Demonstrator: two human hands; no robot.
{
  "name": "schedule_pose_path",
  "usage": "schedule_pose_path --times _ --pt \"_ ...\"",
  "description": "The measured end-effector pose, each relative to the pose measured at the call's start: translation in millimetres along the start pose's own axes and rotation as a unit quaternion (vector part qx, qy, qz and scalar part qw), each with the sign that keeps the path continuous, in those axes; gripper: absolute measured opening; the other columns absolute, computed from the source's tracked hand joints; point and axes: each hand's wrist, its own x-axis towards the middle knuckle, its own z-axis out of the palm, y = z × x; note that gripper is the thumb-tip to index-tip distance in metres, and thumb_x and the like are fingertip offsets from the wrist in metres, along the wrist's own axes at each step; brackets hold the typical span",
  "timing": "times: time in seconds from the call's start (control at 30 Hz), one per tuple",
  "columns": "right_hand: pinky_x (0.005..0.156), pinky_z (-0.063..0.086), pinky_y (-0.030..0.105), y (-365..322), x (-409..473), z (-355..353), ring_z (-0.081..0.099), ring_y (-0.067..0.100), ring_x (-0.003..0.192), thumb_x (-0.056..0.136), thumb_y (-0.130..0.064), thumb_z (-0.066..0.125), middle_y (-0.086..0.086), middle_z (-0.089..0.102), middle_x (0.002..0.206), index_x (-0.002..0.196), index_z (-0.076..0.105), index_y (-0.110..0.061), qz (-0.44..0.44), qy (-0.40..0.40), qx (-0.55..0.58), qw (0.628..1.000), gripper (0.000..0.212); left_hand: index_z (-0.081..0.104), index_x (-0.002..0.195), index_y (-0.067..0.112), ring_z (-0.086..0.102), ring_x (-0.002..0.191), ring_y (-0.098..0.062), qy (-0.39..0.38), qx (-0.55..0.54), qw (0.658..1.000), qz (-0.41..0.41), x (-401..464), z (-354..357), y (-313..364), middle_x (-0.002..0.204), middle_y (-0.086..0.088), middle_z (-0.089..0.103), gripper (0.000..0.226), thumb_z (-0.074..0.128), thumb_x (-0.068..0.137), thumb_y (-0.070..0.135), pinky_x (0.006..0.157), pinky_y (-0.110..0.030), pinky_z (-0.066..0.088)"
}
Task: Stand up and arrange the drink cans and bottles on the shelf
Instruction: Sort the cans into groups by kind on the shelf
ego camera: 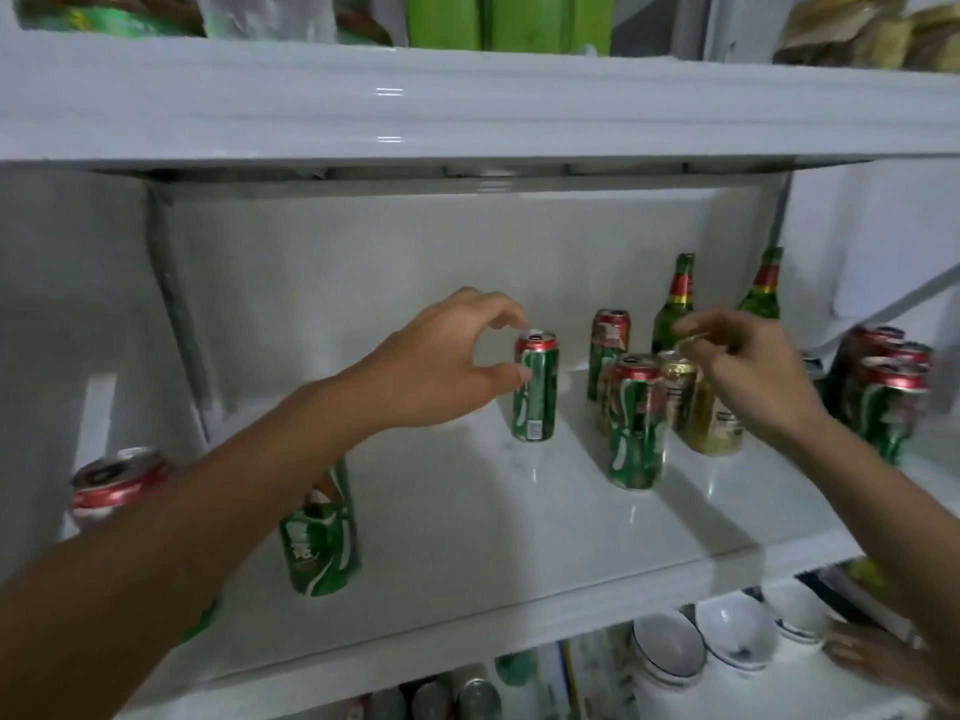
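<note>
Left hand (447, 356) forearm half hides green can (320, 537).

Left forearm hides a green can (322, 537), perhaps another lower, blurred.

On the shelf (467, 537), a lone can (535, 392) stands upright. Right of it cluster more cans (636, 423). Two bottles (672, 309) stand behind that cluster.

We see green cans (535, 394) with red top bands and white swirl markings, plus one gold can (714, 423) with a pale label. The two bottles (672, 309) are green glass with red-and-yellow neck bands. Shelf (467, 511) is glossy white; the bowls (727, 636) below are white with dark rims.
</note>
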Motion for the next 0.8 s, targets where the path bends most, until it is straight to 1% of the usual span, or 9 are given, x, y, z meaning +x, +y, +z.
schedule_pose_path --times 0.1,0.17,0.23,0.4,0.5,0.57,0.63,0.73,0.8 --pt "0.082 0.047 0.024 25 9 -34 0.065 0.016 0.102 0.100 -0.014 0.058 0.000 0.070 0.109 0.110 0.071 -0.021 0.041 0.007 0.040 0.998 0.017 0.057 0.128 0.032 0.051 0.117 -0.012 -0.008 0.005 1.000 -0.023 38 32 12 0.129 0.005 0.053 0.040 0.069 0.091 0.039 0.099 -0.032 0.044" --pt "0.071 0.049 0.013 39 17 -55 0.065 0.010 0.096 0.100 -0.014 0.058 0.001 0.070 0.111 0.115 0.070 -0.019 0.039 -0.021 0.024 0.999 0.019 0.057 0.130 0.029 0.051 0.118 -0.014 -0.008 0.008 0.999 -0.047 62 51 14 0.130 0.002 0.053 0.042 0.071 0.091 0.037 0.094 -0.029 0.041" --pt "0.067 0.050 0.011 50 26 -71 0.065 0.008 0.096 0.100 -0.015 0.058 0.002 0.070 0.112 0.116 0.070 -0.016 0.030 -0.039 0.013 0.999 0.020 0.057 0.132 0.025 0.052 0.120 -0.018 -0.005 -0.004 0.997 -0.078 86 69 10 0.131 -0.004 0.052 0.046 0.072 0.090 0.035 0.091 -0.026 0.038" --pt "0.094 0.053 0.035 60 46 -68 0.063 0.015 0.109 0.098 -0.019 0.061 0.001 0.067 0.116 0.120 0.066 -0.018 0.013 -0.159 -0.021 0.987 0.023 0.049 0.144 0.021 0.049 0.130 -0.028 -0.009 -0.003 0.989 -0.147 135 108 -9 0.143 -0.014 0.041 0.058 0.070 0.091 0.031 0.096 -0.025 0.036" --pt "0.103 0.049 0.040 55 53 -45 0.057 0.020 0.120 0.093 -0.032 0.068 0.001 0.056 0.134 0.142 0.050 -0.021 0.023 -0.270 -0.052 0.961 0.054 0.038 0.153 0.025 0.048 0.132 -0.032 -0.026 0.001 0.985 -0.173 156 126 -18 0.150 -0.019 0.032 0.071 0.071 0.090 0.029 0.105 -0.029 0.038" --pt "0.103 0.047 0.040 55 56 -25 0.054 0.023 0.124 0.089 -0.040 0.073 0.001 0.049 0.143 0.152 0.037 -0.024 0.029 -0.315 -0.067 0.946 0.074 0.030 0.157 0.028 0.048 0.132 -0.035 -0.042 0.003 0.981 -0.192 170 136 -24 0.152 -0.021 0.028 0.081 0.073 0.088 0.033 0.112 -0.037 0.040" --pt "0.101 0.049 0.039 58 58 -7 0.056 0.023 0.123 0.085 -0.039 0.077 0.002 0.051 0.143 0.153 0.034 -0.023 0.022 -0.333 -0.082 0.939 0.082 0.026 0.159 0.030 0.052 0.129 -0.038 -0.051 -0.001 0.977 -0.206 181 145 -32 0.152 -0.021 0.027 0.089 0.075 0.085 0.039 0.113 -0.045 0.043" --pt "0.096 0.056 0.041 68 61 16 0.067 0.018 0.108 0.078 -0.038 0.084 -0.004 0.067 0.123 0.139 0.047 -0.025 0.025 -0.339 -0.066 0.938 0.073 0.032 0.157 0.028 0.053 0.126 -0.038 -0.044 0.008 0.974 -0.223 191 156 -40 0.149 -0.019 0.030 0.089 0.076 0.082 0.046 0.110 -0.048 0.045" --pt "0.091 0.059 0.040 75 62 24 0.070 0.013 0.100 0.072 -0.041 0.087 -0.007 0.070 0.112 0.128 0.053 -0.028 0.024 -0.323 -0.050 0.945 0.067 0.041 0.152 0.023 0.054 0.124 -0.039 -0.039 0.029 0.972 -0.231 190 161 -41 0.144 -0.018 0.034 0.083 0.078 0.081 0.045 0.108 -0.047 0.046"
